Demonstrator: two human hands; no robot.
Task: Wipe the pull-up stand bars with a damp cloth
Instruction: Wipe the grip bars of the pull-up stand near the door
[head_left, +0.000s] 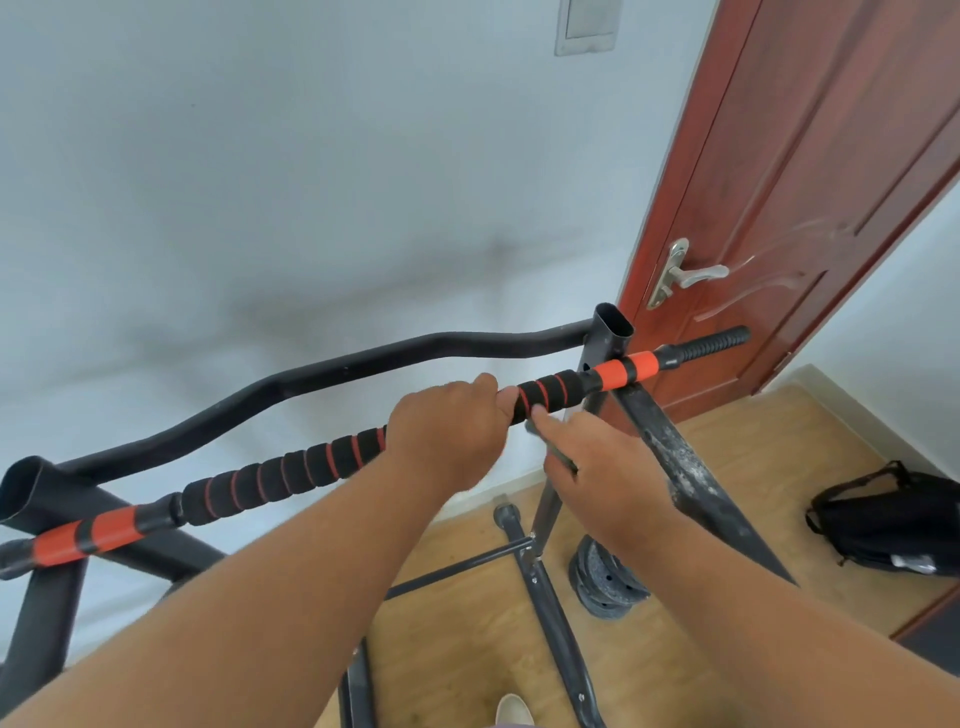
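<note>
The pull-up stand's front bar (291, 475) runs from lower left to upper right, wrapped in black foam with red stripes and orange bands near each end. My left hand (447, 431) grips this bar at its middle, fingers curled over the top. Just to its right, my right hand (608, 467) pinches a dark grey cloth (553, 449), and one fingertip touches the foam from below. Only a narrow strip of the cloth shows under the fingers. Behind the front bar runs a bare, curved black bar (260, 389).
A red-brown door (779, 156) with a metal handle (691, 273) stands close behind the stand's right post (613, 327). A dusty diagonal strut (685, 467) slopes down to the right. Grey weight plates (602, 577) and a black bag (893, 519) lie on the wooden floor. A white wall is behind.
</note>
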